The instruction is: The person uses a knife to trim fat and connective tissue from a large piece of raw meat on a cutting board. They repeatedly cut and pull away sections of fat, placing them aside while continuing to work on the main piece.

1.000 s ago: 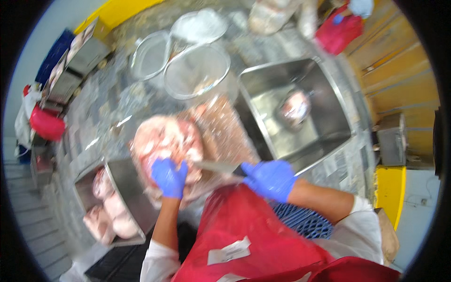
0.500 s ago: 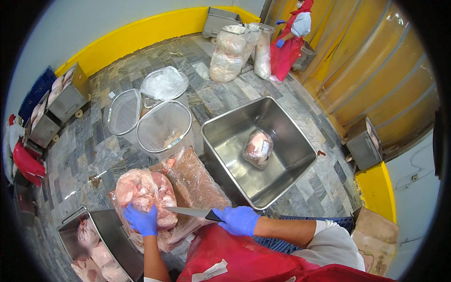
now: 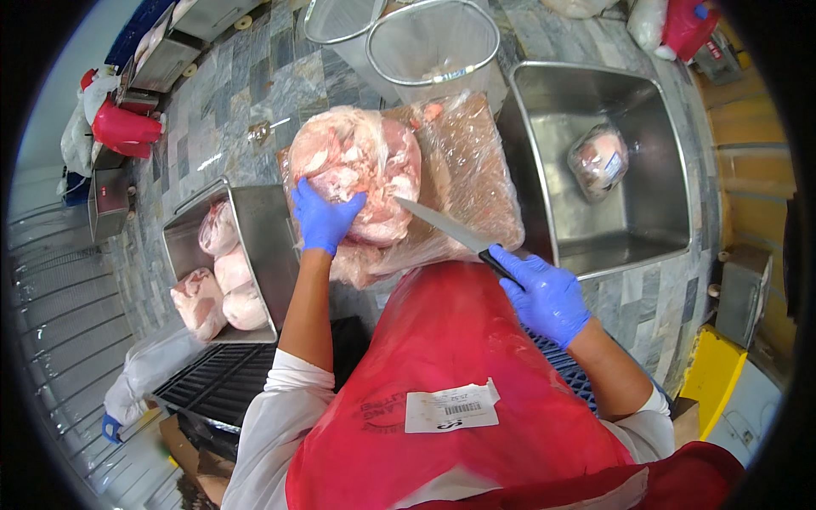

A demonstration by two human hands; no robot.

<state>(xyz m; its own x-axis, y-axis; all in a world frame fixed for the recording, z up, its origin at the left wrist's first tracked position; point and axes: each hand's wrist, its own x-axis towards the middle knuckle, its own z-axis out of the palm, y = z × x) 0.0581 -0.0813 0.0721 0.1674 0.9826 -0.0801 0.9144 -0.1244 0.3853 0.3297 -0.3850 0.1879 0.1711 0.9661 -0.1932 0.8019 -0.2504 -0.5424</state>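
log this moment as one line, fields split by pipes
left hand: on raw meat | right hand: gripping knife, blade toward raw meat | right bin: wrapped piece | left bin: several meat pieces

Gloves are blue, sleeves white — the apron red.

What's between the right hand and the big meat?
The knife: in the head view, it points from the right hand toward the meat, above clear plastic.

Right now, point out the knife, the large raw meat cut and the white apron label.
Knife [image 3: 450, 229], head view: blade.
Large raw meat cut [image 3: 357, 163], head view: upper face.
White apron label [image 3: 453, 408], head view: centre.
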